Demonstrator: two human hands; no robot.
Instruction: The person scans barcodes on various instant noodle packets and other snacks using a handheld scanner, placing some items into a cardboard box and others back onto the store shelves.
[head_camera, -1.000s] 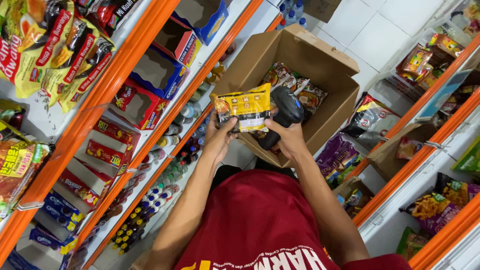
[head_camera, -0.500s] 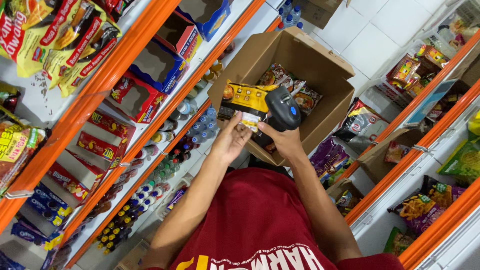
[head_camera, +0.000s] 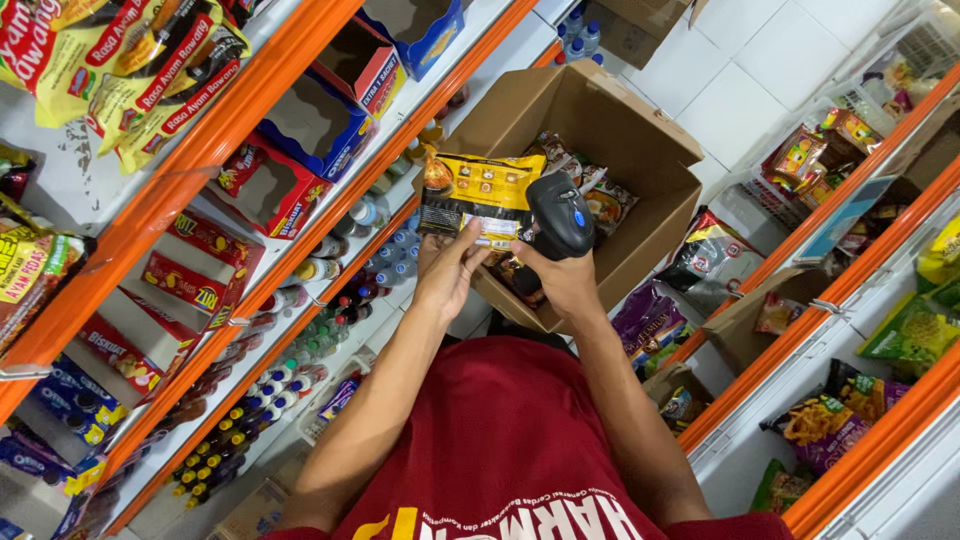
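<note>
The snack packet (head_camera: 478, 195) is yellow with a black band down its left edge and small coloured squares. The scanner (head_camera: 560, 215) is black with a blue button. The cardboard box (head_camera: 640, 150) is plain brown. The person's shirt (head_camera: 510, 450) is dark red with white and yellow lettering. Shelf edges (head_camera: 180, 190) are orange; the cartons (head_camera: 200, 270) on the shelves are red and blue. The floor tiles (head_camera: 760, 70) are white.

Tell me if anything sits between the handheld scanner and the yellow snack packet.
Nothing visible does. The right hand holds the black scanner right beside the yellow packet, which the left hand holds above the open cardboard box.
</note>
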